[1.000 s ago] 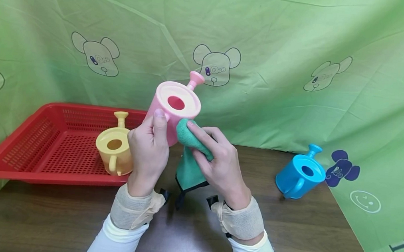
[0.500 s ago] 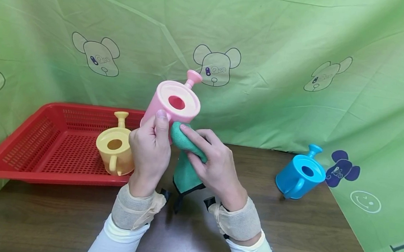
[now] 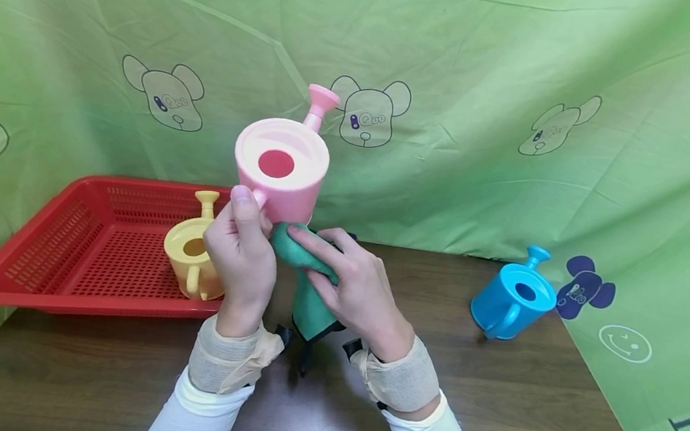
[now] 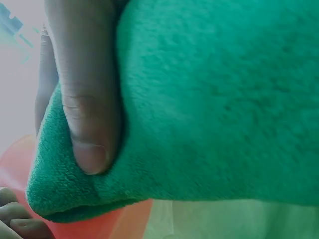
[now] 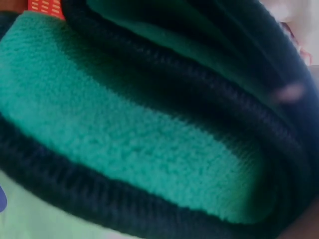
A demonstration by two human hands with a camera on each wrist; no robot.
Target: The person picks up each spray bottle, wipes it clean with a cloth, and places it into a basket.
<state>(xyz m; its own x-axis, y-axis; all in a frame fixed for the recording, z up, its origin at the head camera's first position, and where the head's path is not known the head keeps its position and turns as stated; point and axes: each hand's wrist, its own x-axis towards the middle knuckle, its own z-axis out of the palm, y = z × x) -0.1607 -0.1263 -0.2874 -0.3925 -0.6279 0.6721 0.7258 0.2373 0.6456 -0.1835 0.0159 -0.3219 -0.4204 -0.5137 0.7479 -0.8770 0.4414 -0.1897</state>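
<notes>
- The left hand (image 3: 245,261) is raised, thumb uppermost, its fingers curled; it grips the pink watering can (image 3: 289,200) at the handle.
- The right hand (image 3: 359,292) reaches in from the right, index finger extended, pinching the bunched green cloth (image 3: 311,301) between fingers and thumb.
- The bunched part of the cloth lies at the can's lower side, just beside the left hand; the rest hangs down above the table (image 3: 488,406).
- The pink can is held clear of the surface, left of its middle, tilted with its top towards the wearer; its spout points away, against the curtain (image 3: 457,61) beyond the far edge.
- Can: smooth, cylindrical, with a round hole in the top and a flared spout head.
- Cloth: short, fuzzy pile with a dark, ribbed border, clear in the right wrist view. The left wrist view shows a finger pressing into a fold.
- A red basket (image 3: 27,263), perforated, sits at the table's far left corner; a yellow watering can (image 3: 179,266) stands upright inside, at its right end.
- The left hand partly covers the yellow can and the basket's right end.
- A blue watering can (image 3: 504,301) stands near the table's right edge, towards the far right corner, well apart from both hands.
- The table top is dark, wood-grained.
</notes>
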